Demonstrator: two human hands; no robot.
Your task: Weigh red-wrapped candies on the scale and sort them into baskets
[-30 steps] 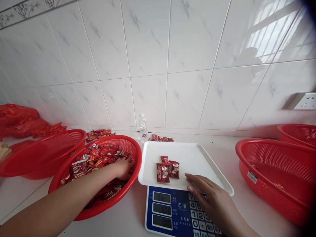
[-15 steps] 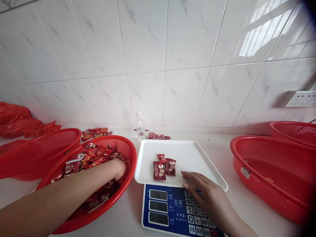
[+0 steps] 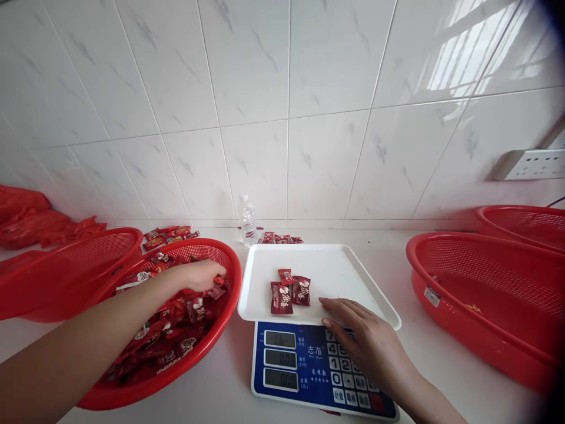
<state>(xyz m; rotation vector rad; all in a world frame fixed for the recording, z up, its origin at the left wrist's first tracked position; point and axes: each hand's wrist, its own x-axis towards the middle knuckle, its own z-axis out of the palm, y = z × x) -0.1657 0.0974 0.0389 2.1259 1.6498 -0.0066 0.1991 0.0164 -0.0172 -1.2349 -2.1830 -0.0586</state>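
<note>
My left hand (image 3: 203, 275) is raised just above the pile inside a red basket (image 3: 220, 335) full of red candy packets (image 3: 176, 321), its fingers closed on red candy packets. My right hand (image 3: 364, 335) lies flat, fingers stretched, on the front edge of the white scale tray (image 3: 344, 271) and over the keypad of the blue electronic scale (image 3: 304, 368). Three red candy packets (image 3: 289, 291) lie on the tray, left of my right hand.
An empty red basket (image 3: 66, 271) stands at the left with red plastic bags (image 3: 30, 218) behind. Two red baskets (image 3: 481, 294) stand at the right. A small water bottle (image 3: 248, 221) and loose packets (image 3: 278, 238) lie by the tiled wall. A wall socket (image 3: 527, 165) is at the right.
My left hand has come up out of the candy pile with packets gripped in it. My right hand has stayed on the tray's front edge.
</note>
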